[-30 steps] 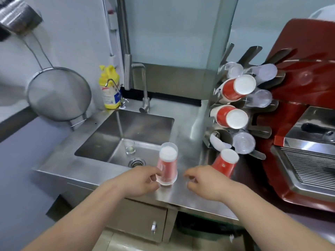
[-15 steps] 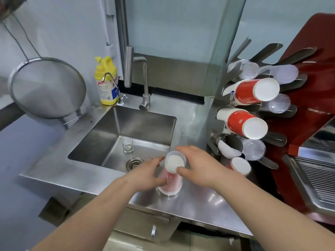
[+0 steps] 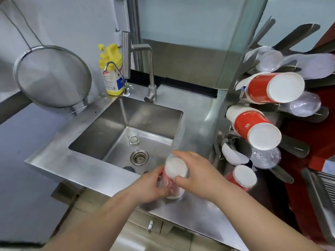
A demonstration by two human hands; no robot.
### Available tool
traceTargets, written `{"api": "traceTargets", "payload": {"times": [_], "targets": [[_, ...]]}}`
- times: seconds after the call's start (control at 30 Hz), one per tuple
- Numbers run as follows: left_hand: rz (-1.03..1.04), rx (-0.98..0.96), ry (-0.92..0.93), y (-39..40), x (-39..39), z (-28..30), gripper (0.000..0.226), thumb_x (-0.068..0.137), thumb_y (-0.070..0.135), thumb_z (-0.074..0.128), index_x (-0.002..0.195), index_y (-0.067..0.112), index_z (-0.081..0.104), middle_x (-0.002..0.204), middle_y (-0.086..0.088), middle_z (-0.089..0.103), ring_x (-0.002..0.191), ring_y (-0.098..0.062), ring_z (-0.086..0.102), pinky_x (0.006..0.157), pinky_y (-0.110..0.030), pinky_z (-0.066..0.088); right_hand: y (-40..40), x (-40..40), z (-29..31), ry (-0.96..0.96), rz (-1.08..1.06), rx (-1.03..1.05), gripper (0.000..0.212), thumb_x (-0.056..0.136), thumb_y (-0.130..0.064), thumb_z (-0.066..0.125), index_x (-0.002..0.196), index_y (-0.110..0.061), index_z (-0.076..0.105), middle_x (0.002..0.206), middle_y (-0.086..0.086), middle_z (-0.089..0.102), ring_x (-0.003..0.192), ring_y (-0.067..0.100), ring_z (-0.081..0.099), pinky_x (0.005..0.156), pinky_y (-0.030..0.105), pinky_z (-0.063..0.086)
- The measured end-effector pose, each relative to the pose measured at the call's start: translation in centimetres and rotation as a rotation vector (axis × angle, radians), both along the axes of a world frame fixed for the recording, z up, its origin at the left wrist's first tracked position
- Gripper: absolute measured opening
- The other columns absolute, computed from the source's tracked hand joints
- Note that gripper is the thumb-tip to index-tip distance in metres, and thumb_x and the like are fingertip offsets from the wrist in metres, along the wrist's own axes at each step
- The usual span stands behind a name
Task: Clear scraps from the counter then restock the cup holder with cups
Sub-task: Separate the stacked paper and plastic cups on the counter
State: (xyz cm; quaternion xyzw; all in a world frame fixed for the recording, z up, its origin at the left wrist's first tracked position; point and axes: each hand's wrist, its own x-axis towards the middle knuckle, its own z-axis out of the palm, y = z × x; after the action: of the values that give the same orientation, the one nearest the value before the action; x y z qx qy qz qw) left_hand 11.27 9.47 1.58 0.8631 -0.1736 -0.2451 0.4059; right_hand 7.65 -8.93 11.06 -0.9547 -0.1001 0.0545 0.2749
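Note:
A stack of red paper cups in a clear plastic sleeve [image 3: 175, 175] stands upside down on the steel counter [image 3: 197, 214] by the sink. My left hand [image 3: 151, 187] grips its lower side. My right hand [image 3: 195, 171] holds its white top end. To the right, the metal cup holder [image 3: 297, 147] carries two stacks of red cups [image 3: 270, 87] [image 3: 253, 127], another red stack lower down [image 3: 241, 176], and several clear plastic cups [image 3: 266, 156] on its prongs.
The sink [image 3: 126, 131] holds a small glass [image 3: 133, 137] near the drain. A yellow soap bottle [image 3: 110, 69] and a faucet [image 3: 145, 69] stand behind it. A mesh strainer [image 3: 52, 77] hangs at left. A red machine [image 3: 322, 160] fills the right edge.
My right hand has moved from the counter onto the top of the sleeved cup stack, and my left hand has closed around its side. The camera has come closer.

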Motion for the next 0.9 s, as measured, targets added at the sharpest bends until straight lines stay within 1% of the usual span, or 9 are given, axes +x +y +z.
{"api": "traceTargets", "payload": {"times": [0.07,0.1,0.2,0.3,0.47,0.57,0.73,0.83,0.9], "targets": [[0.022,-0.025,0.011,-1.1,-0.6,0.2,0.055,0.069,0.040,0.075,0.114,0.047,0.044,0.109,0.019,0.063,0.103,0.004,0.062,0.092,-0.029,0.053,-0.8,-0.5,-0.1,0.001,0.007,0.029,0.072,0.077,-0.031,0.067,0.142,-0.030,0.037,0.144,-0.007,0.042,0.131,0.010,0.040,0.105,0.016,0.029],[0.027,-0.031,0.020,-1.5,-0.9,0.3,0.056,0.070,0.038,0.075,0.115,0.047,0.043,0.109,0.019,0.062,0.101,0.005,0.061,0.091,-0.027,0.053,-1.2,-0.7,-0.2,-0.002,0.015,0.041,0.072,0.077,-0.029,0.067,0.142,-0.030,0.037,0.144,-0.007,0.042,0.131,0.009,0.040,0.104,0.012,0.027],[0.026,-0.045,0.037,-2.6,-1.7,0.6,0.067,0.067,0.040,0.079,0.124,0.038,0.044,0.112,0.018,0.058,0.102,0.005,0.060,0.088,-0.019,0.051,-2.3,-1.4,-0.4,0.005,0.037,0.065,0.071,0.078,-0.027,0.067,0.142,-0.029,0.037,0.143,-0.007,0.041,0.129,0.006,0.039,0.096,0.002,0.019],[0.027,-0.048,0.044,-3.4,-2.1,0.5,0.075,0.068,0.039,0.082,0.132,0.032,0.044,0.121,0.013,0.057,0.108,0.000,0.059,0.093,-0.025,0.051,-2.9,-1.7,-0.4,0.002,0.039,0.079,0.071,0.078,-0.027,0.067,0.142,-0.028,0.038,0.141,-0.006,0.041,0.128,0.008,0.041,0.094,0.003,0.020],[0.010,-0.007,0.027,-4.0,-2.5,-0.3,0.077,0.063,0.054,0.078,0.129,0.037,0.043,0.123,0.006,0.055,0.112,-0.006,0.057,0.095,-0.033,0.051,-3.7,-2.5,-0.4,0.013,0.030,0.070,0.072,0.078,-0.028,0.068,0.143,-0.028,0.037,0.141,-0.005,0.041,0.127,0.007,0.041,0.095,0.003,0.020],[-0.017,0.000,0.018,-4.1,-2.3,-0.7,0.074,0.064,0.054,0.079,0.127,0.044,0.041,0.124,0.007,0.054,0.113,-0.007,0.055,0.098,-0.034,0.049,-4.2,-2.7,0.1,0.007,0.001,0.049,0.072,0.078,-0.031,0.068,0.143,-0.031,0.036,0.142,-0.008,0.041,0.128,0.005,0.040,0.097,0.006,0.022],[-0.063,-0.023,0.024,-4.0,-1.2,-1.0,0.081,0.059,0.057,0.077,0.129,0.049,0.037,0.128,0.009,0.050,0.117,-0.009,0.053,0.101,-0.036,0.048,-4.2,-2.7,0.5,0.021,-0.044,0.023,0.072,0.078,-0.036,0.066,0.143,-0.037,0.034,0.141,-0.011,0.041,0.128,0.004,0.041,0.102,0.013,0.029],[-0.106,-0.045,0.031,-3.9,-0.7,-1.1,0.077,0.059,0.056,0.077,0.126,0.048,0.040,0.125,0.010,0.051,0.116,-0.007,0.054,0.100,-0.035,0.047,-3.9,-2.8,0.6,0.013,-0.074,0.020,0.072,0.077,-0.037,0.067,0.142,-0.038,0.035,0.140,-0.012,0.041,0.126,0.002,0.041,0.099,0.010,0.029],[-0.138,-0.051,0.025,-3.7,-0.4,-1.2,0.074,0.060,0.053,0.077,0.125,0.047,0.042,0.123,0.010,0.053,0.114,-0.005,0.053,0.100,-0.032,0.046,-3.7,-2.9,0.3,0.013,-0.091,0.012,0.072,0.076,-0.038,0.068,0.140,-0.038,0.036,0.136,-0.014,0.042,0.122,0.000,0.043,0.093,0.003,0.027]]}}
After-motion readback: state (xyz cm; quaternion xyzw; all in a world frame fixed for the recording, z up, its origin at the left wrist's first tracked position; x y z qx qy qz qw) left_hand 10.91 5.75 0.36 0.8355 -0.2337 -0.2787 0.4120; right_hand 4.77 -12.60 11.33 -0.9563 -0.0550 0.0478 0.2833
